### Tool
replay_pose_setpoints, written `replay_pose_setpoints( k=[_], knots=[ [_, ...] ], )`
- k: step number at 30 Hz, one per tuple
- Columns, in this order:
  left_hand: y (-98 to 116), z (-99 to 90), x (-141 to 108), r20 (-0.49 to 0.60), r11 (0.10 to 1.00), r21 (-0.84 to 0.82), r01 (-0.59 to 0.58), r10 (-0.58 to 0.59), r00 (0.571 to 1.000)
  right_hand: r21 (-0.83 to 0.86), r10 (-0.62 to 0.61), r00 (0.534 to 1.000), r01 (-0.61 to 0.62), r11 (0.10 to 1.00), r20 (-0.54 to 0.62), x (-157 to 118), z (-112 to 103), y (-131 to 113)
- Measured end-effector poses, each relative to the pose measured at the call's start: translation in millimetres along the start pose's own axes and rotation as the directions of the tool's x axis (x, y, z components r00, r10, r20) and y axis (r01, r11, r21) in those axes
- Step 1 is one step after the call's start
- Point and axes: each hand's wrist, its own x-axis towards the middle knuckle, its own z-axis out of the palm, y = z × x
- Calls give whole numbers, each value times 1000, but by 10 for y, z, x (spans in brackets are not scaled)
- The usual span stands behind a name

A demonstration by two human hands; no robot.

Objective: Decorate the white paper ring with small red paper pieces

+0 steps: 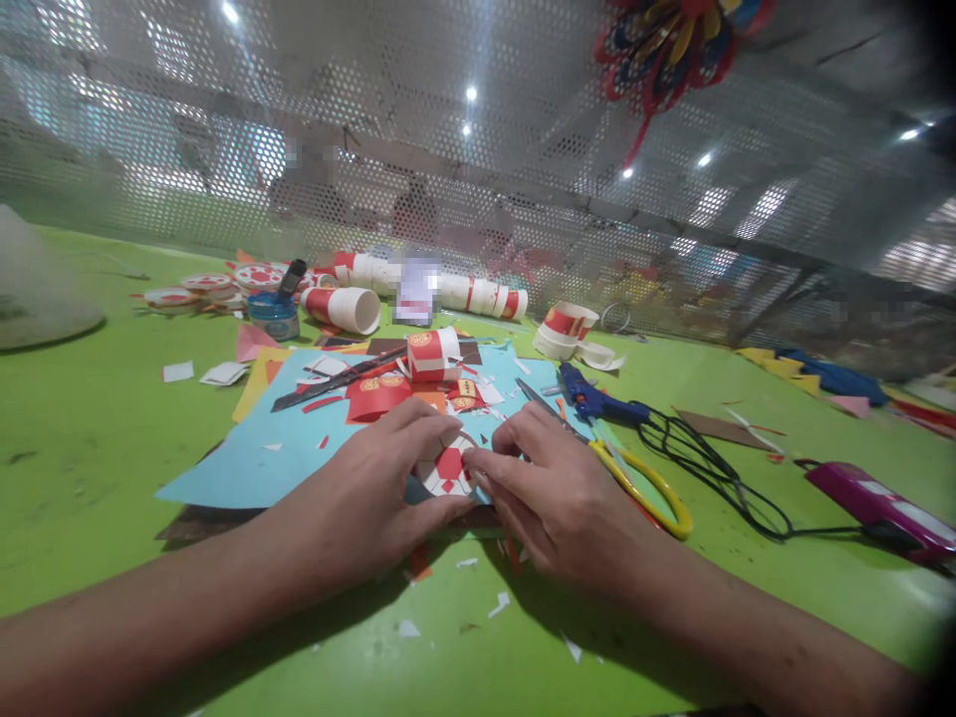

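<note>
Between my hands is a small round white disc with red shapes (pixel 450 466), low over the blue paper (pixel 239 468). My left hand (pixel 388 473) holds its left side, thumb below and fingers above. The fingertips of my right hand (pixel 553 483) press together at the disc's right edge. Just beyond lie red paper pieces (pixel 377 395) and a red and white paper cup piece (pixel 433 356). Yellow-handled scissors (pixel 646 488) lie beside my right hand, with a blue glue gun (pixel 597 398) behind them.
Stacked cups (pixel 478 296), a cup on its side (pixel 344 310), a blue jar (pixel 274 317) and cut cup rings (pixel 564 329) stand at the back. A black cord runs right to a purple device (pixel 881 508). Paper scraps (pixel 408 629) litter the green table (pixel 299 637).
</note>
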Motion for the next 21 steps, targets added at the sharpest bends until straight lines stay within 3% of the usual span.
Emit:
replay_pose_setpoints(
  k=[5, 12, 18, 21],
  knots=[
    [1, 17, 14, -16, 1000, 10, 3, -3, 1000, -17, 5, 999, -4, 1000, 32, -8, 19, -8],
    [-19, 8, -7, -39, 999, 36, -8, 9, 999, 109, 59, 997, -65, 992, 56, 4, 18, -48],
    [-12, -2, 14, -40, 999, 32, -7, 9, 999, 176, 129, 980, -101, 979, -151, 4, -33, -3],
    [-22, 0, 21, -34, 1000, 15, -11, 12, 999, 157, 109, 979, -82, 984, -172, 3, -49, -2]
  ],
)
